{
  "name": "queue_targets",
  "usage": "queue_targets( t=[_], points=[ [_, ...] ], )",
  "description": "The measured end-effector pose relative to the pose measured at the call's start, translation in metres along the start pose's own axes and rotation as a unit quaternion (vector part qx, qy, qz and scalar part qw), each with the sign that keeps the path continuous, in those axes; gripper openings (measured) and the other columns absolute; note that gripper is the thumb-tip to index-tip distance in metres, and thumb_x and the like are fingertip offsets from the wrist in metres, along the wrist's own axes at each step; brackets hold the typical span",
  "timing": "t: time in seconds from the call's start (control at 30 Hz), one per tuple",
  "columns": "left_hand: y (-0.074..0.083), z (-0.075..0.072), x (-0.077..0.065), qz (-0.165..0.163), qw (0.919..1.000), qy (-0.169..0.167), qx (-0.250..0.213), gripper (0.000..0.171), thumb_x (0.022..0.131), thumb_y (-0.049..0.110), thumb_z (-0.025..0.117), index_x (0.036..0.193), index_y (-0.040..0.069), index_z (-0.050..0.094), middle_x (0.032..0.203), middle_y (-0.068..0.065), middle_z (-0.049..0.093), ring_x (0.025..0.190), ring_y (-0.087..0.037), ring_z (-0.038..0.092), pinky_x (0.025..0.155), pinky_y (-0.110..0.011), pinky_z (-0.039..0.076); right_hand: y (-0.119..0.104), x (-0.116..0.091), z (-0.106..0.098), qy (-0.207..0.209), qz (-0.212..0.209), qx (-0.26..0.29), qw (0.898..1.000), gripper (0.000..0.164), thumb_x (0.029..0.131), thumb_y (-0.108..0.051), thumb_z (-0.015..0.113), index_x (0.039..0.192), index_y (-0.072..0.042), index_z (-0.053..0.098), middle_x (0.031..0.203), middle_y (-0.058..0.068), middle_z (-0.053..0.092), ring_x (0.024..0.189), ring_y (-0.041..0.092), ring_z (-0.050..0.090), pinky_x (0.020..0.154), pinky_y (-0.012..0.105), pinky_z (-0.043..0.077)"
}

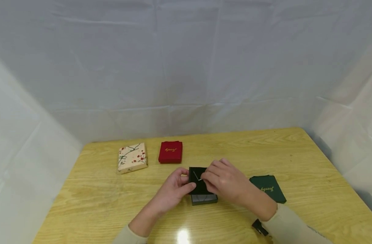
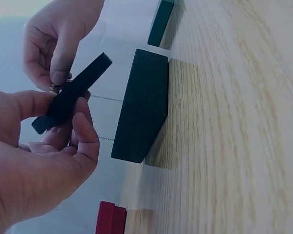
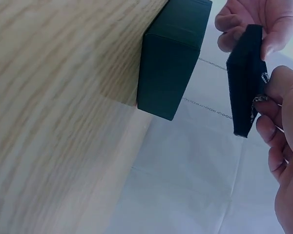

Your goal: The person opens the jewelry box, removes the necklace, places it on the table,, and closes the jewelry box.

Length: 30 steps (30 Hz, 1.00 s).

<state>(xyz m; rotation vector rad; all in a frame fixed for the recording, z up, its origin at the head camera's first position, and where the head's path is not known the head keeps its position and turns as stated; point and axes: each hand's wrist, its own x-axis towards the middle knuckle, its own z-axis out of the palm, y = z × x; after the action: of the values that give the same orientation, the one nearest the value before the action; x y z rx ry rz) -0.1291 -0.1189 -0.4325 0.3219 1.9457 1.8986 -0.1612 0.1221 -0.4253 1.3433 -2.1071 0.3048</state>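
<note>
My left hand (image 1: pixel 173 188) holds a black jewelry box pad (image 1: pixel 199 187) tilted above the table, the thumb on its face and fingers behind. Across the pad's face runs a thin silver necklace (image 3: pixel 261 98). My right hand (image 1: pixel 227 179) pinches that necklace at the pad's right side, fingers curled. Two lengths of fine chain (image 3: pixel 210 105) hang from behind the pad down to a dark green box base (image 1: pixel 205 202), which sits on the table just below. My fingers hide part of the necklace's front.
To the right lies a green lid (image 1: pixel 271 189) with gold lettering, and a small black object (image 1: pixel 260 227) is near my right sleeve. Farther back on the wooden table (image 1: pixel 97 196) are a red jewelry box (image 1: pixel 170 152) and a cream floral box (image 1: pixel 132 158). White sheeting surrounds the table.
</note>
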Motion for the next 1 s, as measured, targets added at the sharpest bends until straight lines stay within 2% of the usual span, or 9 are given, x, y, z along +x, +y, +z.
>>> queue_targets(
  t=[0.23, 0.37, 0.57, 0.7, 1.0],
  points=[
    [0.0, 0.002, 0.0, 0.011, 0.9997, 0.006, 0.02, 0.03, 0.107, 0.004, 0.058, 0.131, -0.007, 0.044, 0.129, -0.03, 0.068, 0.113, -0.039, 0.07, 0.083, -0.031, 0.056, 0.006, 0.004, -0.003, 0.012, 0.015, 0.041, 0.999, 0.027, 0.08, -0.007, 0.089, 0.103, -0.013, 0.075, 0.097, -0.003, 0.071, 0.091, 0.017, 0.064, 0.075, 0.035, 0.049],
    [-0.001, 0.002, 0.0, 0.02, 0.9994, 0.007, 0.029, 0.029, 0.107, 0.004, 0.058, 0.13, -0.007, 0.045, 0.128, -0.028, 0.069, 0.111, -0.034, 0.072, 0.083, -0.031, 0.056, 0.009, 0.008, -0.006, 0.01, 0.046, 0.073, 0.996, 0.023, 0.085, -0.009, 0.087, 0.104, -0.013, 0.076, 0.099, -0.003, 0.071, 0.091, 0.016, 0.063, 0.074, 0.035, 0.045],
    [0.001, 0.003, -0.002, 0.03, 0.9982, 0.012, 0.051, 0.029, 0.107, 0.005, 0.059, 0.131, -0.006, 0.048, 0.128, -0.027, 0.07, 0.109, -0.031, 0.073, 0.087, -0.039, 0.059, 0.014, 0.014, -0.008, 0.015, 0.087, 0.121, 0.989, 0.017, 0.089, -0.012, 0.086, 0.103, -0.015, 0.076, 0.098, -0.005, 0.071, 0.089, 0.014, 0.062, 0.074, 0.035, 0.044],
    [0.002, 0.004, -0.002, 0.033, 0.9969, 0.015, 0.07, 0.028, 0.107, 0.007, 0.06, 0.13, -0.005, 0.05, 0.127, -0.025, 0.071, 0.107, -0.029, 0.074, 0.086, -0.041, 0.059, 0.018, 0.017, -0.007, 0.022, 0.096, 0.137, 0.986, 0.016, 0.09, -0.012, 0.085, 0.103, -0.014, 0.076, 0.098, -0.005, 0.071, 0.09, 0.015, 0.063, 0.075, 0.037, 0.046],
    [-0.002, 0.006, -0.001, 0.032, 0.9932, 0.017, 0.11, 0.026, 0.107, 0.009, 0.062, 0.129, -0.002, 0.054, 0.124, -0.018, 0.074, 0.1, -0.022, 0.073, 0.079, -0.037, 0.059, 0.024, 0.026, -0.008, 0.017, 0.108, 0.158, 0.981, 0.014, 0.093, -0.012, 0.083, 0.105, -0.015, 0.076, 0.098, -0.005, 0.071, 0.09, 0.016, 0.065, 0.08, 0.041, 0.048]
  ],
)
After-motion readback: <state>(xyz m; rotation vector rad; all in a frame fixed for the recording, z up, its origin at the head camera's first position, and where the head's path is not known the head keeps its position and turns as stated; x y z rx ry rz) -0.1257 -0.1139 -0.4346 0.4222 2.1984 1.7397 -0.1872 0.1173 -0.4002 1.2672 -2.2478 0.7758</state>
